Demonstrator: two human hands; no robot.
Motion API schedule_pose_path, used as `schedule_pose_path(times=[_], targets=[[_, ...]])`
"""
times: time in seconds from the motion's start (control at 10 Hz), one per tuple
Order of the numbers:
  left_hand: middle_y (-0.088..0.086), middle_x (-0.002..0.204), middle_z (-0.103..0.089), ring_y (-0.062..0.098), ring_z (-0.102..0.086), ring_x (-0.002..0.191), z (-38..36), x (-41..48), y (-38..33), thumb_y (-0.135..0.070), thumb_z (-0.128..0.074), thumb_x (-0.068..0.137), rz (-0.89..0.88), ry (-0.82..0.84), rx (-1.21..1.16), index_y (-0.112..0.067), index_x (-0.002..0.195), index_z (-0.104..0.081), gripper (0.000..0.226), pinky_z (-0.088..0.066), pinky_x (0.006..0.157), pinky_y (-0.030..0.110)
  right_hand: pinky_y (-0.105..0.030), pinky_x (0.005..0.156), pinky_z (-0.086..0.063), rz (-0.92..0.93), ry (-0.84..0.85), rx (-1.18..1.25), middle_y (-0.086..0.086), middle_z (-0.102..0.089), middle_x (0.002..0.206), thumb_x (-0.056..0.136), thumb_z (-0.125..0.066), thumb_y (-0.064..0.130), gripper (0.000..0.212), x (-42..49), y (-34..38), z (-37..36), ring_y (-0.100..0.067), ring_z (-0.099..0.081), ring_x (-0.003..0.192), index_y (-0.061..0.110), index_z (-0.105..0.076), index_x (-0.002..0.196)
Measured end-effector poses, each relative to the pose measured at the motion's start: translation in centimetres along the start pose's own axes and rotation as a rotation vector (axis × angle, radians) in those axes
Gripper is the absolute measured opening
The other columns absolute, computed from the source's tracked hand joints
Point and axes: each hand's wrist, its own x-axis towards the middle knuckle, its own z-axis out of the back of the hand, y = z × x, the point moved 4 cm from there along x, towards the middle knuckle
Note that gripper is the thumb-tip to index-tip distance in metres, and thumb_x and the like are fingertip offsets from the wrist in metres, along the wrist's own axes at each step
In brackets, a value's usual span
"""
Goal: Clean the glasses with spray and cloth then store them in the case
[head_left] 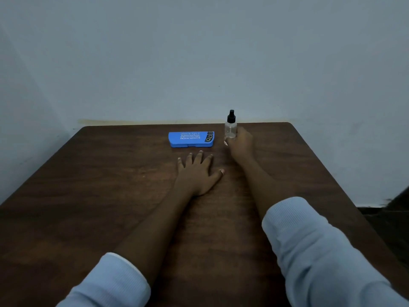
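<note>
My right hand (240, 140) wrapped round spray bottle (230, 127), grip seemingly closed; left hand (197, 173) flat, fingers spread. Risk: loose hold tips bottle toward case (191, 139).

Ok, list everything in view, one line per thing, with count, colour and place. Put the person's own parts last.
glasses case: one, blue with pale print, closed, lying flat near the far edge of the table.
spray bottle: one, clear with a black nozzle, upright, right of the case, near the far edge.
table: one, dark brown wood grain, fills the lower frame.
wall: pale grey-blue, behind the table.
left hand: flat on the table, fingers spread, nearer than the case.
right hand: wrapped around the bottle's base.
sleeves: two, light blue, pushed up both forearms.
No glasses or cloth visible.
</note>
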Motion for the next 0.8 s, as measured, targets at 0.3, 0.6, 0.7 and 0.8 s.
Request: schedule_pose_path(times=[0.3, 0.6, 0.7, 0.8], targets=[[0.004, 0.180, -0.012, 0.036, -0.008, 0.165, -0.5, 0.3, 0.2, -0.090, -0.019, 0.091, -0.006, -0.019, -0.008, -0.038, 0.168, -0.023, 0.093, 0.002, 0.127, 0.066, -0.039, 0.082, -0.045, -0.026, -0.004, -0.063, -0.021, -0.069, 0.114, 0.092, -0.080, 0.025, 0.039, -0.2, -1.4, -0.5, -0.036, -0.063, 0.108, -0.004, -0.061, 0.110], [0.002, 0.180, -0.011, 0.034, -0.005, 0.166, -0.2, -0.3, 0.2, -0.087, -0.020, 0.094, -0.013, 0.002, -0.022, -0.039, 0.169, -0.021, 0.089, 0.002, 0.129, 0.063, -0.041, 0.107, -0.033, 0.034, 0.044, -0.350, -0.017, -0.062, 0.130, 0.106, -0.051, 0.032, 0.038, -1.0, -1.5, -1.5, -0.036, -0.055, 0.124, 0.003, -0.054, 0.129], [0.004, 0.180, -0.012, 0.034, -0.003, 0.166, 0.6, -1.7, -0.4, -0.079, -0.026, 0.100, 0.014, -0.011, -0.047, -0.034, 0.169, -0.023, 0.082, 0.000, 0.130, 0.062, -0.043, 0.111, -0.035, 0.056, 0.053, -0.431, -0.018, -0.058, 0.141, 0.106, -0.047, 0.029, 0.047, -2.7, -0.5, -0.8, -0.036, -0.053, 0.128, 0.001, -0.047, 0.144], [0.004, 0.181, 0.003, 0.035, 0.012, 0.165, 2.2, -3.1, -0.5, -0.074, -0.029, 0.103, 0.064, 0.000, -0.038, -0.032, 0.172, -0.011, 0.083, 0.004, 0.127, 0.068, -0.047, 0.120, -0.032, 0.007, 0.046, -0.437, -0.018, -0.046, 0.157, 0.107, -0.048, 0.034, 0.063, -5.6, 0.9, 0.8, -0.035, -0.042, 0.145, 0.001, -0.032, 0.159]])
